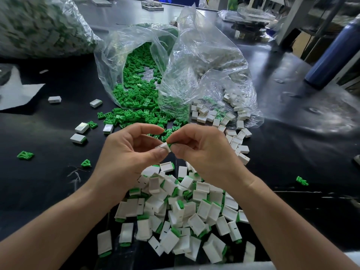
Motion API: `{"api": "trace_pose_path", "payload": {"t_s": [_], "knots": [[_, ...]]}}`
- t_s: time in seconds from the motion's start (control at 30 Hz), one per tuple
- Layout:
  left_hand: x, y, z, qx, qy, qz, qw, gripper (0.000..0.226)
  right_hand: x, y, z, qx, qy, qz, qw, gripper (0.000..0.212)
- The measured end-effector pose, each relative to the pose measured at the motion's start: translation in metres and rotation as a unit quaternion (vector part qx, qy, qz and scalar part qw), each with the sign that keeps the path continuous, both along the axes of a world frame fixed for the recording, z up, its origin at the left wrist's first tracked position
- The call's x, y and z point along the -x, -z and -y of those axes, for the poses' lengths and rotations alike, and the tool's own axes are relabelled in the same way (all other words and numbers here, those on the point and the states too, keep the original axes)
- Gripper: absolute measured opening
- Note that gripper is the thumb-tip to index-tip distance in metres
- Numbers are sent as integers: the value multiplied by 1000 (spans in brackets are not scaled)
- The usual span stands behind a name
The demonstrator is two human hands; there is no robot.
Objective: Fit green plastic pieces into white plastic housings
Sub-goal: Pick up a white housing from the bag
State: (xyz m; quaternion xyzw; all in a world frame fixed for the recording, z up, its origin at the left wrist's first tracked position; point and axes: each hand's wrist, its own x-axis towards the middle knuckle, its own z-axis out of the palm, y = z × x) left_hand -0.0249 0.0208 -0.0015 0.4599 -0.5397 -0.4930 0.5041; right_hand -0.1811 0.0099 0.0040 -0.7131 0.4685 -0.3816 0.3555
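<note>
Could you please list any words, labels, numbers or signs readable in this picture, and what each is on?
None can be read.
The green package at the far edge bears a pale triangle sign, too blurred to read.
The white housings in the near pile show only short dark marks, no letters.

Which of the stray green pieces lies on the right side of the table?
The lone green piece, by itself on the black table to the right of the right hand. The other two strays lie left of the left hand.
</note>
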Motion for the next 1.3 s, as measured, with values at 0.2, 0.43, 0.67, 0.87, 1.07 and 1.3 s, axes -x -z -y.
{"api": "trace_pose_path", "payload": {"t_s": [0.2, 0.43, 0.67, 0.87, 1.07, 1.3], "knots": [[0, 0, 1, 2, 4, -11, 1000, 34, 4, -3, 1, -29, 0, 8, 1000, 20], [-2, 0, 0, -7, 6, -22, 1000, 29, -1, -5, -3, -46, 3, -57, 997, 24], [-2, -4, 0, -11, 16, -25, 1000, 39, -2, -6, -6, -23, -19, -103, 994, 34], [-4, -6, -1, 16, 37, 19, 999, 43, -1, -12, -9, 45, -63, -196, 978, 22], [-6, -7, -4, 40, 55, 65, 996, 46, 0, -17, -11, 80, -91, -280, 952, 23], [-9, -7, -7, 54, 94, 96, 990, 50, -1, -15, -12, 104, -132, -311, 936, 25]]}}
